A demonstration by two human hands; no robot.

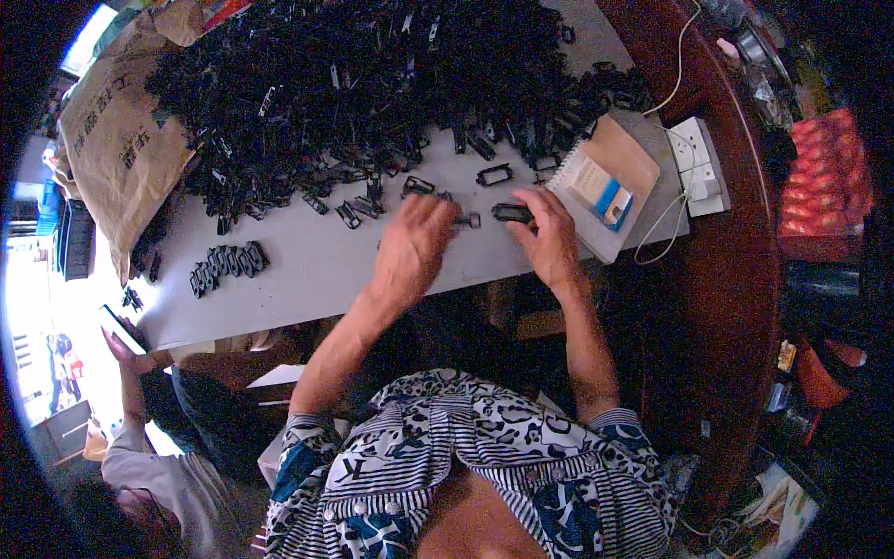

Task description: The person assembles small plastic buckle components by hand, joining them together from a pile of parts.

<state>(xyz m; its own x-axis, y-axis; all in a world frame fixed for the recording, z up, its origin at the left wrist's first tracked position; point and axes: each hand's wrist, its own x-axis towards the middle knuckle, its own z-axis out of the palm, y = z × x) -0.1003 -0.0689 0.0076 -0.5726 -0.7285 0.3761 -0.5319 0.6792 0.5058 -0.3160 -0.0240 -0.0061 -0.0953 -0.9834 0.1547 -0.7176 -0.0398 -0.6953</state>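
Over the near part of the grey table, my left hand (410,244) is closed, its fingers curled and slightly blurred. A small black rectangular frame piece (468,221) shows at its fingertips, though the grip itself is partly hidden. Just to the right, my right hand (551,235) pinches a dark oblong plastic piece (510,213) between thumb and fingers. Beyond both hands lie loose pieces, among them a single black frame (494,175). A huge heap of similar black parts (354,84) covers the far side of the table.
A row of black pieces (228,267) stands at the left of the grey table (307,289). Brown sacking (121,140) hangs at the far left. Right of my hands are a spiral notebook (610,182) and a white power socket (697,163). Another person (186,494) sits at lower left.
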